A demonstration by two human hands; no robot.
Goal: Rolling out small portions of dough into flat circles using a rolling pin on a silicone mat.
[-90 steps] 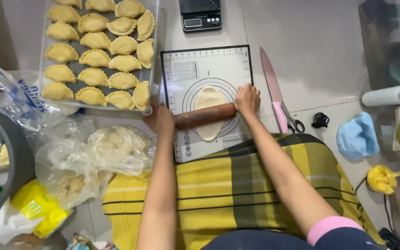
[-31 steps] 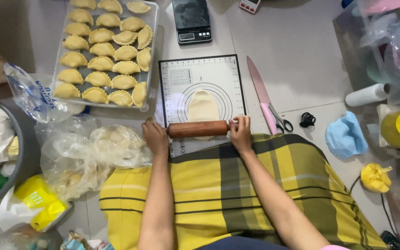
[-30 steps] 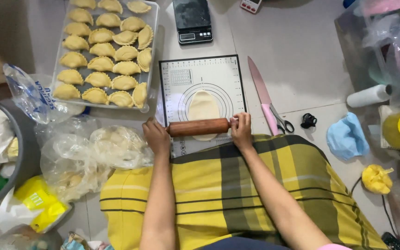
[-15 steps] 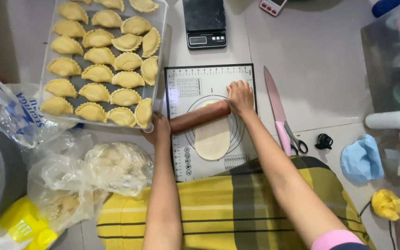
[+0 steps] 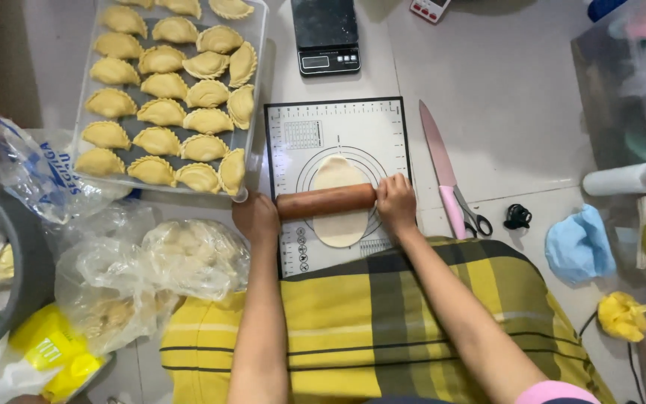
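Note:
A wooden rolling pin [image 5: 326,200] lies across an oval sheet of pale dough [image 5: 338,175] on a white pastry mat [image 5: 390,120] marked with black rings. My left hand [image 5: 256,216] grips the pin's left end. My right hand [image 5: 395,202] presses on its right end. The dough shows above and below the pin. Both forearms reach forward over a yellow and grey plaid cloth [image 5: 353,329] on my lap.
A clear tray [image 5: 257,52] of several crimped yellow pastries sits upper left. A black kitchen scale [image 5: 325,34] stands behind the mat. A pink-handled knife [image 5: 443,166] and scissors [image 5: 477,221] lie to the right. Plastic bags of dough [image 5: 181,258] lie left.
Both hands and the rolling pin have drawn back toward me over the dough, from its far part to its middle. The dough sheet looks longer than three seconds ago.

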